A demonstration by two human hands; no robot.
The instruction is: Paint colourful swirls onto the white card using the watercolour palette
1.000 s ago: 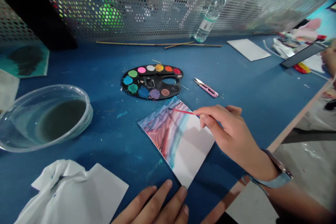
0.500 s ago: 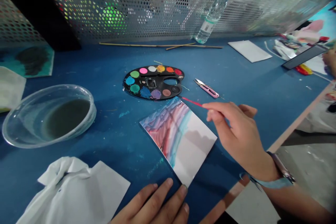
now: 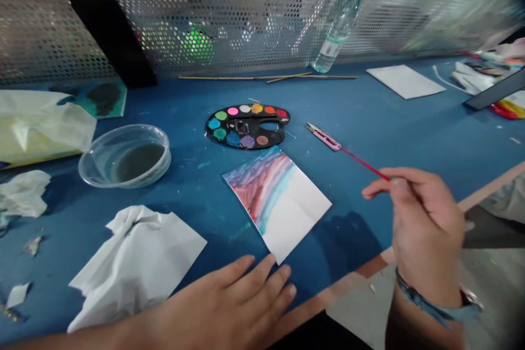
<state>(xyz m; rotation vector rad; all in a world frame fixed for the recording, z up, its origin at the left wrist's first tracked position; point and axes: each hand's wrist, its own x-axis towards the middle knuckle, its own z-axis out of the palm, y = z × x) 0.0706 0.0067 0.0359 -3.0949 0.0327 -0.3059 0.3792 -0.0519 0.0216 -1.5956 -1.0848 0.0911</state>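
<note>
My right hand (image 3: 429,219) is lifted over the table's near edge, fingers closed round a thin red paintbrush (image 3: 367,164) that points left. The brush's far end lines up with pink-handled thread snips (image 3: 328,139); whether they touch I cannot tell. My left hand (image 3: 235,298) lies flat with its fingers stretched out, fingertips at the near corner of a square white card (image 3: 297,202). Blue, purple and red bands of paint cover the card's left side; the right part is white. Just beyond the card sits a black oval paint palette (image 3: 255,130) with several coloured pans.
A clear plastic bowl (image 3: 84,167) of dark water stands left, near a crumpled white tissue (image 3: 143,257). At the back are thin sticks (image 3: 229,77), a water bottle (image 3: 330,49) and a perforated metal screen (image 3: 254,16). A blank white card (image 3: 404,81) lies back right.
My right hand has drawn the paintbrush back to the right, away from the card and palette. My left hand stays at the card's near corner. The view has shifted, showing more of the left side.
</note>
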